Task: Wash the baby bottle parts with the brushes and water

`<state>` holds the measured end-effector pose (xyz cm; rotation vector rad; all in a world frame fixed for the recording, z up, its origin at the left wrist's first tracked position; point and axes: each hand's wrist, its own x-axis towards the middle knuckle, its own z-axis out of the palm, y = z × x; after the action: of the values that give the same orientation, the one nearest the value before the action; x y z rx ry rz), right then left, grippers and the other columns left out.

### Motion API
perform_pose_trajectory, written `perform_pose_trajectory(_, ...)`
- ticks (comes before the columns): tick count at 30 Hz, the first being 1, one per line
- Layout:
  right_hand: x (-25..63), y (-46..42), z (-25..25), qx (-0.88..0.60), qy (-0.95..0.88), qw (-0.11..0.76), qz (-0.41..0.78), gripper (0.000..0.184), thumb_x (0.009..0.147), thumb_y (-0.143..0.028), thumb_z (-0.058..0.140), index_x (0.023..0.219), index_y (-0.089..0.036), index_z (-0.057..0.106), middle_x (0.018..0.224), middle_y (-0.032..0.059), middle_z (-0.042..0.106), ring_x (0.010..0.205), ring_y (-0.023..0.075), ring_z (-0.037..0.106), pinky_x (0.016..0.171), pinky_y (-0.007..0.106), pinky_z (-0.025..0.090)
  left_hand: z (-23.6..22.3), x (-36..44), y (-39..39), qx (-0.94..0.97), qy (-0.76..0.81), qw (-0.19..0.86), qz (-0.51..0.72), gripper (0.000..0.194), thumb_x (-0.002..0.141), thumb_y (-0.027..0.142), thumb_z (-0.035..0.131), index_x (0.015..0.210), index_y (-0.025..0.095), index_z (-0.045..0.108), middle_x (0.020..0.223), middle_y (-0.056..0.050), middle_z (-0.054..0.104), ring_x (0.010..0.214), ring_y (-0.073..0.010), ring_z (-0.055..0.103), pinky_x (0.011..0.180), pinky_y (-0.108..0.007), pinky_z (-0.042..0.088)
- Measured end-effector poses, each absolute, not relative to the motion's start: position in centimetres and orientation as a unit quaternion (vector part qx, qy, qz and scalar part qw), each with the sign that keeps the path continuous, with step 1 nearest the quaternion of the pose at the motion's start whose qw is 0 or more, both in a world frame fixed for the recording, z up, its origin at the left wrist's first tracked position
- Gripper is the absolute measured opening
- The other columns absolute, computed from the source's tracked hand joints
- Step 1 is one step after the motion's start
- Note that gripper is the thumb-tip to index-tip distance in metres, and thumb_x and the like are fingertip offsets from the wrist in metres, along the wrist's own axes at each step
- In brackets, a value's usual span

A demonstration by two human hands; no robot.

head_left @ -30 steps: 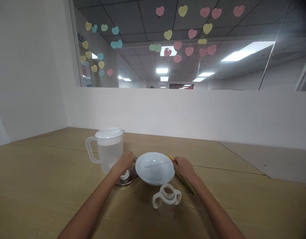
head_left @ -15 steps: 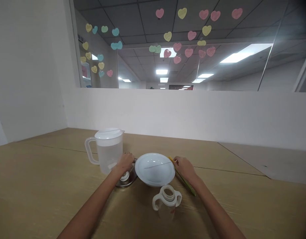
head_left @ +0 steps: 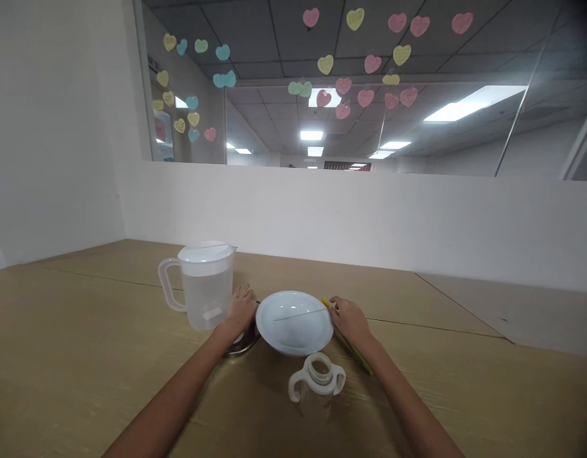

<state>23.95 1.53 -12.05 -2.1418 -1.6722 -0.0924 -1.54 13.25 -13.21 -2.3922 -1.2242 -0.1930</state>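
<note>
My left hand (head_left: 241,312) lies over a steel lid (head_left: 243,345) with its fingers spread, and the lid's white knob is hidden beneath the palm. Just behind that hand stands a clear plastic pitcher (head_left: 207,296) with a white cover, holding water. My right hand (head_left: 350,320) sits at the right rim of a white plate (head_left: 294,324), over a slim yellow-green stick (head_left: 353,350) whose yellow tip shows past the fingers. A two-handled plastic bottle (head_left: 317,388) with no cap stands between my forearms.
All of this stands on a light wooden table (head_left: 83,343) with thin seams across it. A white partition (head_left: 322,216) runs along the far side, topped by glass with paper hearts (head_left: 355,19) stuck on it.
My left hand has come down over the lid's white knob, hiding it. The whole scene has shifted slightly left in the view.
</note>
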Motion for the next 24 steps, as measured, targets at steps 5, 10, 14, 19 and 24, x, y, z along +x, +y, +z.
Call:
perform_pose_trajectory(5, 23.9, 1.7, -12.4, -0.767, -0.606, 0.208, -0.026, 0.028, 0.084, -0.020, 0.042, 0.105, -0.014, 0.061, 0.097, 0.0125, 0.066, 0.093, 0.0198, 0.060, 0.075, 0.025, 0.038, -12.8, -1.4, 13.0, -0.869, -0.442, 0.209, -0.076, 0.027, 0.081, 0.011, 0.045, 0.090, 0.013, 0.070, 0.105, -0.016, 0.063, 0.118, -0.0305, 0.041, 0.100, -0.047, 0.024)
perform_pose_trajectory(10, 23.7, 1.8, -12.6, -0.765, -0.608, 0.210, -0.022, 0.027, 0.084, -0.020, 0.043, 0.101, -0.014, 0.063, 0.095, 0.0124, 0.067, 0.092, 0.0190, 0.060, 0.074, 0.023, 0.038, -11.5, -1.6, 12.5, -0.870, -0.445, 0.196, -0.084, 0.023, 0.077, 0.017, 0.050, 0.088, 0.011, 0.069, 0.102, -0.016, 0.063, 0.116, -0.0303, 0.043, 0.101, -0.045, 0.023)
perform_pose_trajectory(14, 23.7, 1.7, -12.5, -0.767, -0.603, 0.217, -0.027, 0.026, 0.083, -0.019, 0.044, 0.097, -0.015, 0.066, 0.093, 0.0125, 0.068, 0.090, 0.0193, 0.061, 0.073, 0.023, 0.038, -10.3, -1.9, 12.1, -0.867, -0.455, 0.183, -0.086, 0.019, 0.070, 0.018, 0.056, 0.081, 0.010, 0.069, 0.102, -0.016, 0.063, 0.115, -0.0316, 0.042, 0.099, -0.044, 0.025)
perform_pose_trajectory(19, 23.8, 1.6, -12.0, -0.767, -0.599, 0.230, -0.034, 0.024, 0.078, -0.015, 0.047, 0.087, -0.015, 0.069, 0.087, 0.0106, 0.069, 0.083, 0.0182, 0.062, 0.068, 0.022, 0.038, -8.9, -2.1, 11.3, -0.869, -0.460, 0.168, -0.079, 0.013, 0.067, 0.019, 0.058, 0.072, 0.010, 0.067, 0.095, -0.016, 0.064, 0.106, -0.0295, 0.049, 0.097, -0.041, 0.028)
perform_pose_trajectory(24, 23.7, 1.1, -11.4, -0.766, -0.593, 0.245, -0.045, 0.024, 0.076, -0.013, 0.047, 0.082, -0.016, 0.070, 0.084, 0.0092, 0.070, 0.079, 0.0180, 0.062, 0.064, 0.023, 0.037, -7.7, -2.1, 10.7, -0.865, -0.473, 0.155, -0.067, 0.017, 0.068, 0.015, 0.055, 0.077, 0.008, 0.067, 0.095, -0.018, 0.063, 0.099, -0.0285, 0.053, 0.089, -0.039, 0.036)
